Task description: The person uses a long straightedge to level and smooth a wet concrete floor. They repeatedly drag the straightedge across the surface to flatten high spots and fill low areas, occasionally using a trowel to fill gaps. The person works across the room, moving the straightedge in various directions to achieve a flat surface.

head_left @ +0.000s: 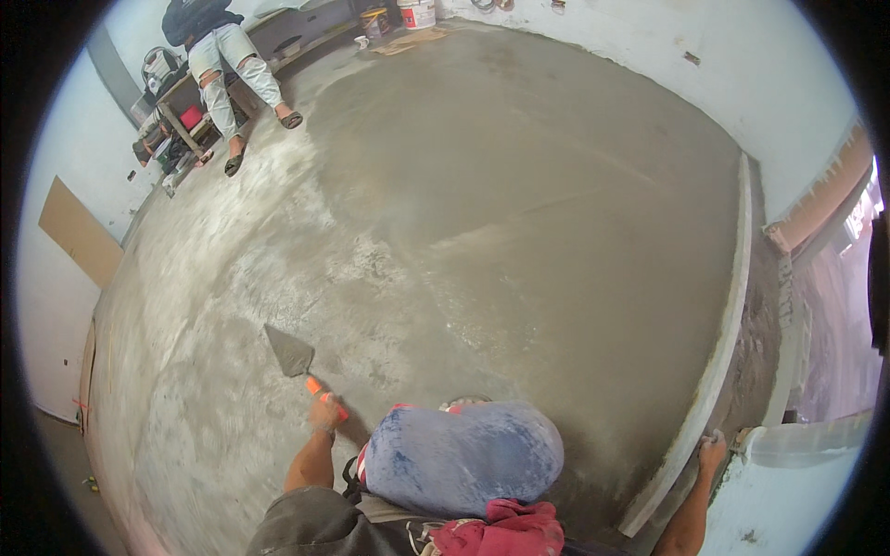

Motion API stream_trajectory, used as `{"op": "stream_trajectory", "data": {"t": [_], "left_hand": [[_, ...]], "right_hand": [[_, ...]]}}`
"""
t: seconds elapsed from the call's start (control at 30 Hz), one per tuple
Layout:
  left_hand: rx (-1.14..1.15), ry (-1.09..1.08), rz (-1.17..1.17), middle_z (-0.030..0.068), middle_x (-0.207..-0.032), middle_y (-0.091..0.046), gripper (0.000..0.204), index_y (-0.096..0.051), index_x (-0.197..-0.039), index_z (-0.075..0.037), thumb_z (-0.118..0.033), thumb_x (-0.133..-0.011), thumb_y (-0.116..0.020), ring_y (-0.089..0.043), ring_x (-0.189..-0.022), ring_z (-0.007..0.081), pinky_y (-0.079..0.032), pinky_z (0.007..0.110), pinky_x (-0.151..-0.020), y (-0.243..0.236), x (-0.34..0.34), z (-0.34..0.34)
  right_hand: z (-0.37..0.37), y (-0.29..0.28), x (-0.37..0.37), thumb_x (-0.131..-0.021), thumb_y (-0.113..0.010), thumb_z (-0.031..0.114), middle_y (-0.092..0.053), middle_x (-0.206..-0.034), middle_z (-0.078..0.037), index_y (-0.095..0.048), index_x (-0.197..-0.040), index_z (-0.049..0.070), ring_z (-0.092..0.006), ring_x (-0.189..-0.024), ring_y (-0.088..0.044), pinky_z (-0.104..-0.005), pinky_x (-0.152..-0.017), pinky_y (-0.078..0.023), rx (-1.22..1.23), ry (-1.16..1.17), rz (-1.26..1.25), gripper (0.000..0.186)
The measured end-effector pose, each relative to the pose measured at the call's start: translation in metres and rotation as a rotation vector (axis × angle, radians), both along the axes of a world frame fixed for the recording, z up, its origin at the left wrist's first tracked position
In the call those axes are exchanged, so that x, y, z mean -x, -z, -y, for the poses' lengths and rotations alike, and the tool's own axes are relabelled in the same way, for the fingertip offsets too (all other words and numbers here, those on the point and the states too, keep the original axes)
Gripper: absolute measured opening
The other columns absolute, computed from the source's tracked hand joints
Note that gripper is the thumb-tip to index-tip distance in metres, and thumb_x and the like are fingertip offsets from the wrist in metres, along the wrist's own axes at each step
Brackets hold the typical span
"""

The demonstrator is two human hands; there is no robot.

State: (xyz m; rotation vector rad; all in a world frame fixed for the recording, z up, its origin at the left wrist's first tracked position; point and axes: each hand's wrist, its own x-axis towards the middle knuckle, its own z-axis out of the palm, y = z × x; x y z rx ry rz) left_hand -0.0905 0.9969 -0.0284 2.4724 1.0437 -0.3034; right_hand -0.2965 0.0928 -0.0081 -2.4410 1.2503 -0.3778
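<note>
My left hand (325, 413) is closed around the orange handle of a pointed trowel (290, 352). The trowel's grey, cement-smeared blade points away and to the left, low over the rough grey floor (371, 269). At the lower right, my right hand (712, 450) is beside the wall end at the doorway, close to a long pale straight strip (722, 361). Its fingers look curled in; whether anything is in them is hidden. Between my arms sits a rounded, dusty blue cloth-covered shape (464, 456), with a red cloth (505, 533) below it.
Smooth, damp-looking cement covers the right side of the floor. At the far left a person (227, 69) in ripped light jeans stands or leans by a cluttered wooden bench (176, 120). Buckets (417, 13) stand at the back wall; a brown board (80, 232) leans at the left.
</note>
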Motion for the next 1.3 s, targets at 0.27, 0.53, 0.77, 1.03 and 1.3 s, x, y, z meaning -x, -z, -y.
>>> {"op": "stream_trajectory", "data": {"t": [0.27,0.53,0.77,1.03,1.3], "left_hand": [[-0.291,-0.135,-0.007,0.0233,-0.104,-0.068,0.057,-0.067,-0.107,-0.001,-0.054,-0.09,-0.055,-0.066,-0.094,0.0399,-0.05,0.049,-0.082,0.033,0.032,-0.051],[-0.011,0.283,0.42,0.0213,-0.073,-0.066,0.05,-0.071,-0.078,0.002,-0.043,-0.093,-0.055,-0.065,-0.068,0.0328,-0.047,0.043,-0.068,-0.082,-0.054,0.022],[1.185,1.022,0.965,0.0091,-0.079,-0.066,0.039,-0.065,-0.088,-0.003,-0.033,-0.1,-0.042,-0.063,-0.074,0.022,-0.051,0.036,-0.071,-0.295,-0.097,0.239],[1.222,3.084,0.117,0.0058,-0.099,-0.066,0.024,-0.068,-0.101,-0.009,-0.027,-0.099,-0.052,-0.065,-0.087,0.0197,-0.053,0.03,-0.085,-0.522,0.01,0.38],[0.589,3.375,0.297,0.0067,-0.102,-0.066,0.023,-0.068,-0.101,-0.009,-0.026,-0.097,-0.054,-0.064,-0.091,0.0209,-0.052,0.033,-0.088,-0.514,0.019,0.429]], "right_hand": [[-0.027,-0.015,-0.023,-0.079,-0.058,0.011,-0.064,-0.111,-0.025,-0.059,-0.12,-0.003,-0.0391,-0.105,-0.061,-0.0432,-0.094,-0.045,0.01,0.012,-0.083,0.043],[-0.042,-0.01,-0.035,-0.081,-0.059,0.011,-0.063,-0.115,-0.022,-0.056,-0.125,-0.003,-0.0371,-0.11,-0.059,-0.0428,-0.098,-0.044,-0.05,0.0,-0.009,0.046],[0.006,-0.003,-0.003,-0.083,-0.064,0.014,-0.057,-0.129,-0.02,-0.052,-0.132,0.003,-0.0353,-0.123,-0.052,-0.044,-0.106,-0.038,0.167,0.012,-0.121,0.052],[-0.054,-0.025,-0.066,-0.084,-0.066,0.018,-0.057,-0.127,-0.021,-0.05,-0.133,0.004,-0.038,-0.121,-0.051,-0.0466,-0.103,-0.041,-0.051,0.098,-0.057,0.053],[-0.065,-0.037,-0.056,-0.081,-0.071,0.027,-0.054,-0.128,-0.026,-0.05,-0.13,0.001,-0.04,-0.12,-0.052,-0.0471,-0.103,-0.041,-0.131,0.186,-0.027,0.06]]}}
